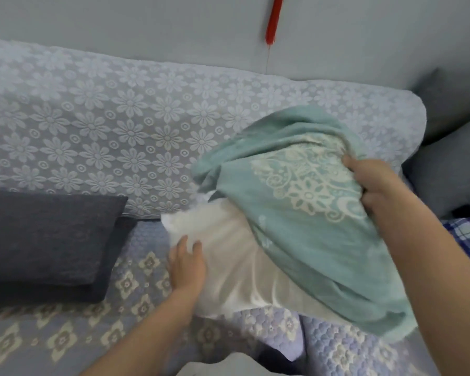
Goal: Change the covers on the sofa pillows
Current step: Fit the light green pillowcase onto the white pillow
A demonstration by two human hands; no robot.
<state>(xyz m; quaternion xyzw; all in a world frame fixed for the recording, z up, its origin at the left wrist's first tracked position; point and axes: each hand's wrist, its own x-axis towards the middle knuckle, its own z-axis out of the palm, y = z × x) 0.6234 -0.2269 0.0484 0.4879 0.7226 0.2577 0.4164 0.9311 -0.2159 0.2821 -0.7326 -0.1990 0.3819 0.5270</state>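
One white pillow (236, 270), one teal cover (304, 213), two dark cushions (46, 240).

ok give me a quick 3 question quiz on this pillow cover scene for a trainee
1. True or false: the right hand grips the teal cover.
2. What does the left hand rest on: A) the dark cushion B) the white pillow insert C) the red tassel?
3. Fill in: the insert is ____ covered by the teal cover.

Key: 1 true; 2 B; 3 partly.
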